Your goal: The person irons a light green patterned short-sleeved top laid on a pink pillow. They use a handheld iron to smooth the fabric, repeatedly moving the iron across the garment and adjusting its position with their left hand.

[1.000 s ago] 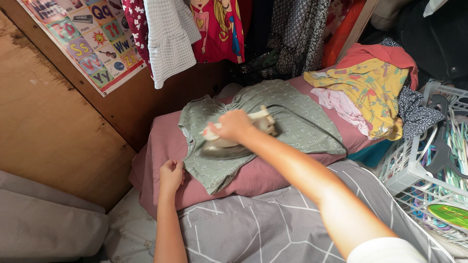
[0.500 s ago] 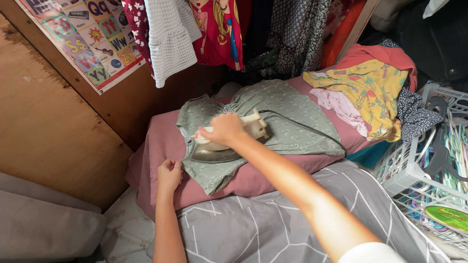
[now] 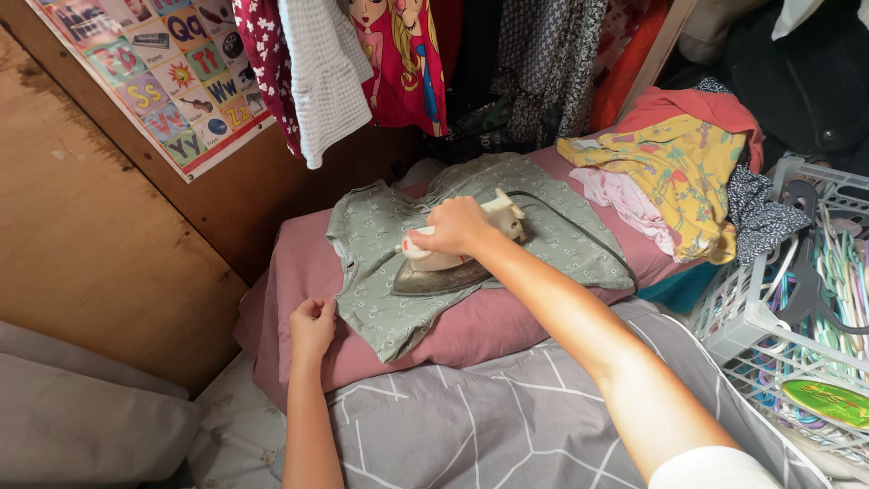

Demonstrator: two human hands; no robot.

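Note:
A pale green patterned garment [image 3: 561,231] lies spread on a pink padded surface [image 3: 290,263]. My right hand [image 3: 453,226] grips the handle of a cream clothes iron [image 3: 453,272], whose soleplate rests flat on the garment with its tip pointing left. Its dark cord [image 3: 579,222] loops over the cloth to the right. My left hand [image 3: 312,326] pinches the garment's lower left edge against the pink pad.
A pile of folded clothes [image 3: 670,172], yellow on top, sits at the right end of the pad. A white basket of hangers [image 3: 797,281] stands at right. Hanging clothes [image 3: 362,63] and an alphabet poster [image 3: 172,81] line the wooden wall. Grey patterned bedding [image 3: 507,417] lies below.
The iron slid left along the garment and has come back a little toward the middle. My left hand has stayed on the garment's edge.

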